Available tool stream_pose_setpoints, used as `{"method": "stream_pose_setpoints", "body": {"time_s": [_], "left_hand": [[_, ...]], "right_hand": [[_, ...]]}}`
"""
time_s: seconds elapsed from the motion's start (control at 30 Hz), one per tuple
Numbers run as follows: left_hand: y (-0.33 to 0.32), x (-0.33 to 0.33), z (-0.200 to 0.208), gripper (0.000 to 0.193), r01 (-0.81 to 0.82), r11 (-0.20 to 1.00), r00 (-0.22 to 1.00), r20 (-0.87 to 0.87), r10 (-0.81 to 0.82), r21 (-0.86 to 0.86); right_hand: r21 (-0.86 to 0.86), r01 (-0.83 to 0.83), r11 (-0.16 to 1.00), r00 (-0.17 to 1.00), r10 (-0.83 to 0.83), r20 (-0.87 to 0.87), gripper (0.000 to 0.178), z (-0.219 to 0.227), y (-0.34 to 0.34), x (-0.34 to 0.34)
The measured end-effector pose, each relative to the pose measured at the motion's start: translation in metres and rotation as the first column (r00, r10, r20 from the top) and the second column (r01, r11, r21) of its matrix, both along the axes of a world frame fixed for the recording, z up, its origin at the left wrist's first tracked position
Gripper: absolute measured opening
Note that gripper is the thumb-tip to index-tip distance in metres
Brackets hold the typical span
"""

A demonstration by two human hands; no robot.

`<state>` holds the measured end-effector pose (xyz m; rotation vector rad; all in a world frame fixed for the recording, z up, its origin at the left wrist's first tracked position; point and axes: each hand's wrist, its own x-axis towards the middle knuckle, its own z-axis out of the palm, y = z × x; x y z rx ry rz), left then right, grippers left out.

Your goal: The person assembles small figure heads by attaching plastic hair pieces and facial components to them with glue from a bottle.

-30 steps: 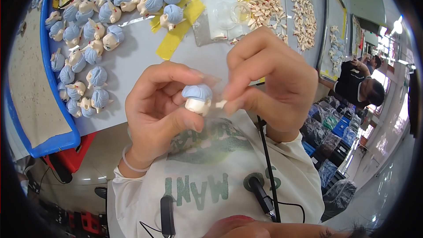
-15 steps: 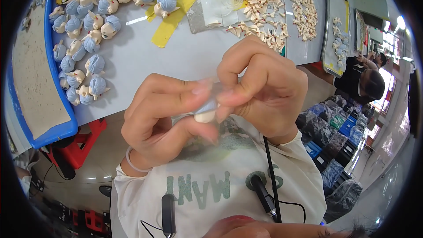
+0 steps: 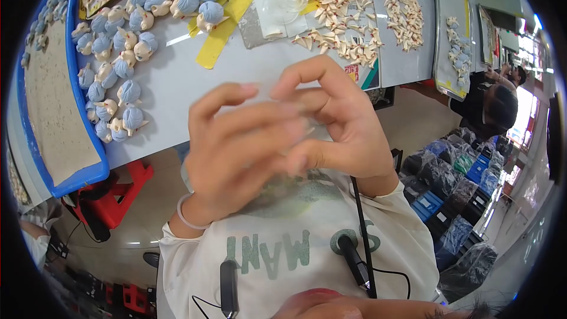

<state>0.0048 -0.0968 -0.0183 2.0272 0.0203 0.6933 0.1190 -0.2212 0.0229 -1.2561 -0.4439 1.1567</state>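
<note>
Probably light, firm and smooth, the heads [image 3: 146,42] lie far left on the table [image 3: 171,85], best held round the hair [image 3: 187,1]. Left hand [image 3: 233,145] and right hand [image 3: 345,133] overlap, blurred; either grip's state I cannot tell.

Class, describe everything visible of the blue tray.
The blue tray is long, with a smooth raised rim that looks like plastic and rounded near corners. Its floor is speckled beige; small blue and cream doll heads lie toward its far end. It lies flat at the left side of the pale table.
</note>
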Motion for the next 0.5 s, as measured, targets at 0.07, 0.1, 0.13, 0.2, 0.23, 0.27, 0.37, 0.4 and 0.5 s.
{"method": "stream_pose_setpoints", "body": {"time_s": [0.07, 0.1, 0.13, 0.2, 0.23, 0.27, 0.37, 0.4, 0.5], "left_hand": [[-0.006, 0.003, 0.010, 0.035, -0.018, 0.996, 1.000, -0.001, 0.018, 0.085], [-0.008, 0.003, 0.013, 0.033, -0.037, 0.985, 0.999, -0.002, 0.038, 0.167], [-0.004, 0.004, 0.011, 0.029, -0.079, 0.980, 0.997, 0.013, 0.078, 0.185], [0.015, 0.005, 0.002, 0.026, -0.218, 0.935, 0.975, 0.034, 0.217, 0.281], [0.024, 0.010, 0.003, 0.027, -0.251, 0.926, 0.966, 0.004, 0.260, 0.284], [0.031, 0.011, 0.004, 0.029, -0.297, 0.909, 0.948, -0.027, 0.318, 0.294], [0.039, 0.021, -0.001, 0.033, -0.331, 0.882, 0.922, -0.084, 0.378, 0.334], [0.039, 0.024, -0.003, 0.033, -0.337, 0.882, 0.921, -0.080, 0.382, 0.330], [0.036, 0.034, -0.009, 0.036, -0.311, 0.853, 0.911, -0.124, 0.393, 0.418]], "right_hand": [[-0.014, -0.025, 1.000, 0.999, 0.024, -0.029, 0.047, -0.003, -0.010, 0.005], [0.053, 0.025, 0.998, 0.992, -0.032, 0.121, 0.044, -0.012, -0.018, 0.010], [0.060, 0.129, 0.990, 0.972, -0.139, 0.189, 0.042, -0.012, -0.031, 0.022], [0.096, 0.370, 0.924, 0.838, -0.377, 0.394, 0.036, -0.013, -0.074, 0.062], [0.113, 0.548, 0.829, 0.690, -0.525, 0.498, 0.030, -0.006, -0.097, 0.081], [0.111, 0.698, 0.708, 0.540, -0.621, 0.568, 0.030, -0.009, -0.123, 0.107], [0.179, 0.869, 0.462, 0.350, -0.828, 0.438, 0.034, -0.016, -0.168, 0.144], [0.204, 0.909, 0.365, 0.323, -0.922, 0.212, 0.036, -0.015, -0.172, 0.149], [0.306, 0.871, 0.384, 0.318, -0.916, 0.244, 0.042, -0.017, -0.159, 0.134]]}}
